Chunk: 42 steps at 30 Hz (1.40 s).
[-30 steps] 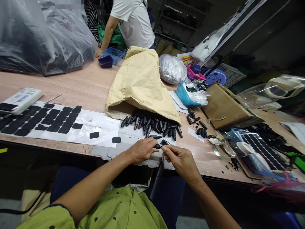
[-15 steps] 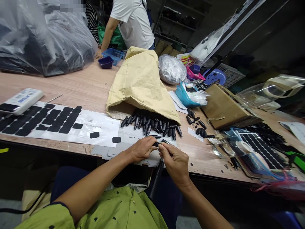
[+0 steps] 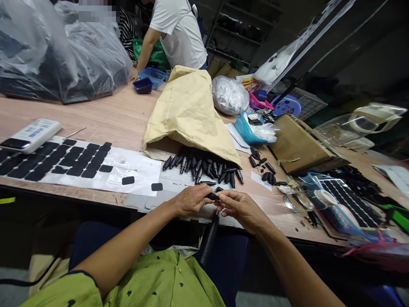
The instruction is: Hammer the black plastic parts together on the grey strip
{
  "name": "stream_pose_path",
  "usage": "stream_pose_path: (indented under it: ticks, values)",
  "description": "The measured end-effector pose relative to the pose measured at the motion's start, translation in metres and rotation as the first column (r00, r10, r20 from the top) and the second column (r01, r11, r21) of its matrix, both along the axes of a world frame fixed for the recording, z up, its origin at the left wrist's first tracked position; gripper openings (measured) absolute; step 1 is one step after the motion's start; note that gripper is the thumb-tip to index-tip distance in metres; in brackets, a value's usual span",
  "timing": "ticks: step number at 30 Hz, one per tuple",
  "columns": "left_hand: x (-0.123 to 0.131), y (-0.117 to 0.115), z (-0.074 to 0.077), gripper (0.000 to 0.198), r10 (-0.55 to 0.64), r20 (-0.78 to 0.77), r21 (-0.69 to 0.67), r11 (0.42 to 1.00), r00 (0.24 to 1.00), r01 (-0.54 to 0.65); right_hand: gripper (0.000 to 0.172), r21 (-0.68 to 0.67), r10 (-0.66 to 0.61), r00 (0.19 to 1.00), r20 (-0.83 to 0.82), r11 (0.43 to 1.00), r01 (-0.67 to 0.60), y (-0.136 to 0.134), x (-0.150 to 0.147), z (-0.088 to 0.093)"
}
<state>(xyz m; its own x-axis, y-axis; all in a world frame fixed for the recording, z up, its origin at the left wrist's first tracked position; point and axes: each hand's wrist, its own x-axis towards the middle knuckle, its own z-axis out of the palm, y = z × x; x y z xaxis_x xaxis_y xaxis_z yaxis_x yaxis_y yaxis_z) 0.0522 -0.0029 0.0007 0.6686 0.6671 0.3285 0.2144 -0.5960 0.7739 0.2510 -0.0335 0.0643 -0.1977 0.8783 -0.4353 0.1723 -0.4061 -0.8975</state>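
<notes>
My left hand (image 3: pixel 191 200) pinches a small black plastic part (image 3: pixel 212 196) at the table's near edge. My right hand (image 3: pixel 241 207) meets it fingertip to fingertip, fingers closed on the same part. A black strip-like tool (image 3: pixel 210 238) hangs down below my right hand. Just beyond my hands lies a heap of several black plastic parts (image 3: pixel 204 166) spilling from a yellow paper sack (image 3: pixel 188 111). Left of them a white sheet (image 3: pixel 134 166) carries rows of black pads (image 3: pixel 57 157).
A white device (image 3: pixel 30 135) rests at the left. A cardboard box (image 3: pixel 300 143), more black parts (image 3: pixel 266 168), a small solar panel (image 3: pixel 348 198) and clear packaging crowd the right. A big plastic bag (image 3: pixel 60 51) lies far left. A person in a white shirt (image 3: pixel 179 30) stands behind the table.
My right hand has turned and shifted slightly right while staying at the part; my left hand has stayed nearly still. The view has tilted a little.
</notes>
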Motion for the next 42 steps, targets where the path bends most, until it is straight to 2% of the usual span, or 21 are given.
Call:
stream_pose_path:
  ticks: [3,12,22,28,34,38,42]
  values:
    - [0.000,0.000,0.000,0.019,-0.023,0.000,-0.014,1.000,1.000,0.023,0.037,-0.047,0.002,0.999,-0.039,0.999,-0.003,0.000,0.001,-0.002]
    - [0.002,-0.001,-0.005,0.010,-0.059,-0.034,-0.004,0.998,0.998,0.059,0.042,-0.076,-0.040,0.999,0.012,0.996,0.041,-0.002,-0.007,-0.004]
    - [0.000,-0.002,-0.008,0.008,-0.068,-0.023,-0.005,0.998,0.997,0.068,0.045,-0.038,0.086,0.989,0.122,0.996,-0.082,0.004,-0.012,0.006]
    - [0.001,0.000,-0.001,0.012,-0.053,-0.010,-0.060,0.997,0.999,0.052,0.043,-0.113,0.065,0.998,-0.009,0.991,-0.066,0.009,-0.005,-0.001]
    - [0.000,0.000,0.001,0.020,-0.046,0.043,-0.083,0.995,0.998,0.049,0.038,-0.103,0.007,0.991,-0.136,0.994,-0.022,0.003,-0.003,-0.009]
    - [-0.001,0.000,0.001,0.020,-0.053,0.038,-0.079,0.995,0.998,0.056,0.043,-0.130,0.066,0.990,-0.123,0.988,-0.082,-0.001,-0.002,-0.005]
    - [0.000,-0.002,0.000,0.022,-0.082,0.018,-0.084,0.993,0.996,0.083,0.047,-0.139,0.154,0.988,-0.020,0.978,-0.155,0.000,0.001,-0.003]
